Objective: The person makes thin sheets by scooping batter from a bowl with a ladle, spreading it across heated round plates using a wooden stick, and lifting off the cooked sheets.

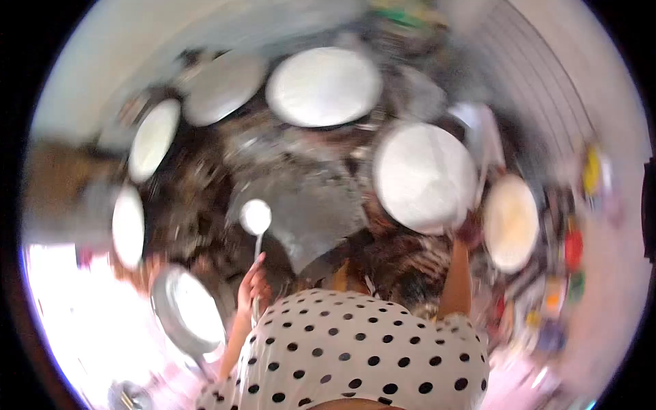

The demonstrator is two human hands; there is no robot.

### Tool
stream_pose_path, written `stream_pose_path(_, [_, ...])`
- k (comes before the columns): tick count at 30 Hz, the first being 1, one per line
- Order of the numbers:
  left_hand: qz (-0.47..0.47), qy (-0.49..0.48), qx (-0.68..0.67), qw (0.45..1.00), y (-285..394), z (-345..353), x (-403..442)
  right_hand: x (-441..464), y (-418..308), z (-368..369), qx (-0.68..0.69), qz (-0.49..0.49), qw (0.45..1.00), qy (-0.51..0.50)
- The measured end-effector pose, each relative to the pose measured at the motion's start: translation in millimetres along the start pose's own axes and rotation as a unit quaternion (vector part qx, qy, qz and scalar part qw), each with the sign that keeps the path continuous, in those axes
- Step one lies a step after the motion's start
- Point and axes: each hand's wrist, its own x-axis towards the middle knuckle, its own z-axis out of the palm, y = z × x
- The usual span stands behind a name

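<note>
A long-handled ladle with a round white bowl (255,217) is left of centre, bowl pointing to the far side; the left hand (253,287) has its fingers curled closed around the handle. On the right, the right hand (469,231) is at the near edge of a broad, round, white-topped vessel (420,179) — blur hides whether its fingers grip anything. Just right of that hand is an oval-looking, pale-orange-topped vessel (511,223); farther off, a wide white round vessel (324,87).
</note>
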Motion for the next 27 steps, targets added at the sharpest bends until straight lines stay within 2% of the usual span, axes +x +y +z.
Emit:
stream_pose_path(1, [0.026, -0.014, -0.046, 0.999, 7.1, -13.8, -13.8, -8.8, -38.9, 2.7, 0.005, -0.055, 0.998, -0.01])
stream_pose_path(3, [0.108, 0.047, -0.14, 0.983, 20.1, -51.4, -44.8, -37.8, -125.6, 8.3, -0.015, -0.172, 0.982, -0.073])
stream_pose_path(5, [0.142, 0.056, -0.288, 0.945, 40.8, -97.3, -81.9, -86.2, -225.1, 13.7, -0.089, -0.32, 0.929, -0.162])
stream_pose_path(6, [0.166, 0.002, -0.287, 0.943, 46.7, -135.5, -101.4, -110.7, -249.8, 48.4, 0.131, -0.476, 0.869, -0.03])
stream_pose_path(8, [0.299, 0.032, -0.242, 0.922, 53.1, -191.2, -145.6, -182.0, -339.4, 49.6, 0.293, -0.487, 0.807, -0.157])
stream_pose_path(9, [0.297, -0.047, -0.425, 0.854, 68.6, -205.4, -177.3, -217.3, -385.0, 47.4, 0.366, -0.481, 0.765, -0.221])
stream_pose_path(10, [0.362, 0.048, -0.282, 0.887, 72.9, -217.6, -211.2, -258.0, -434.5, -8.3, 0.381, -0.389, 0.713, -0.44])
stream_pose_path(11, [0.404, 0.155, -0.136, 0.891, 83.4, -231.4, -240.7, -300.8, -485.8, -59.6, 0.355, -0.266, 0.634, -0.633])
stream_pose_path(12, [0.408, 0.311, 0.055, 0.857, 91.4, -258.6, -260.3, -341.4, -520.3, -87.9, 0.332, -0.289, 0.628, -0.642])
stream_pose_path(13, [0.404, 0.374, 0.109, 0.828, 103.3, -286.2, -274.6, -382.0, -551.1, -111.9, 0.27, -0.384, 0.617, -0.632])
stream_pose_path(14, [0.413, 0.39, 0.09, 0.818, 119.8, -313.0, -284.7, -422.7, -577.8, -128.8, 0.205, -0.468, 0.598, -0.617])
stream_pose_path(16, [0.41, 0.422, 0.046, 0.807, 163.8, -348.3, -277.9, -469.7, -627.2, -147.2, 0.149, -0.488, 0.591, -0.625])
stream_pose_path(17, [0.4, 0.435, 0.017, 0.807, 191.9, -375.4, -277.8, -493.0, -651.6, -142.9, 0.141, -0.49, 0.59, -0.626])
stream_pose_path(19, [0.386, 0.454, 0.009, 0.803, 251.4, -444.3, -286.9, -544.6, -700.1, -125.6, 0.06, -0.431, 0.596, -0.675])
stream_pose_path(20, [0.369, 0.496, 0.026, 0.786, 280.0, -462.1, -295.6, -566.3, -724.8, -119.7, 0.048, -0.433, 0.594, -0.676])
stream_pose_path(22, [0.363, 0.556, 0.058, 0.745, 318.8, -499.9, -294.9, -598.1, -763.4, -102.7, 0.005, -0.461, 0.549, -0.697])
stream_pose_path(23, [0.378, 0.578, 0.079, 0.718, 336.1, -523.2, -297.5, -621.1, -781.3, -90.3, 0.019, -0.346, 0.57, -0.745])
stream_pose_path(25, [0.311, 0.648, 0.189, 0.669, 363.8, -543.6, -304.4, -662.2, -814.0, -74.0, -0.013, -0.324, 0.59, -0.74])
stream_pose_path(26, [0.261, 0.685, 0.24, 0.637, 377.4, -546.8, -308.6, -683.0, -827.1, -71.4, -0.014, -0.319, 0.579, -0.75])
stream_pose_path(27, [0.256, 0.686, 0.233, 0.64, 384.7, -550.9, -306.0, -702.0, -835.5, -77.1, -0.016, -0.313, 0.569, -0.76])
